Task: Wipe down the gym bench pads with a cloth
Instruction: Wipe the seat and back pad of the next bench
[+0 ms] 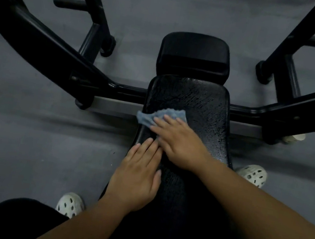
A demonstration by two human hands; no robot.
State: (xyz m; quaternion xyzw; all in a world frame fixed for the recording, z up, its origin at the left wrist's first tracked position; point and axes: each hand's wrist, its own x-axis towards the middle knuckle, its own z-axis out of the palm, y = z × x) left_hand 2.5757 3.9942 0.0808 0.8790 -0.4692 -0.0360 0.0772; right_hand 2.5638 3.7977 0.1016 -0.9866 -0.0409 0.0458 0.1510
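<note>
Right hand [180,141] is flat on the cloth [153,116], fingers [170,119] straight and spread, pressing rather than gripping. The cloth sits bunched on the left-middle of the long pad [202,105], with one corner hanging past the pad's left edge. Left hand [137,176] is also flat, fingers together, palm down on the pad's left edge just behind the right hand, holding nothing. Whether the two hands touch, can't tell. Risks: only palm pressure pins the cloth, so a fast stroke leftward would likely slide it off onto the floor [15,138]. Bunched cloth means a small contact patch, so streaks are likely. The pad looks glossy and beaded ahead of the cloth, so the bracing left hand could slip if leaned on. Short pad [194,52] beyond the gap looks dull, probably not wiped yet, and it's a far reach from this position. Around: black frame [41,39] arms run out both sides under the long pad and uprights flank the short pad, so wide strokes risk a knocked elbow. White clogs [253,174] sit either side of the bench. There's a small pale thing by the right frame foot, can't identify.
</note>
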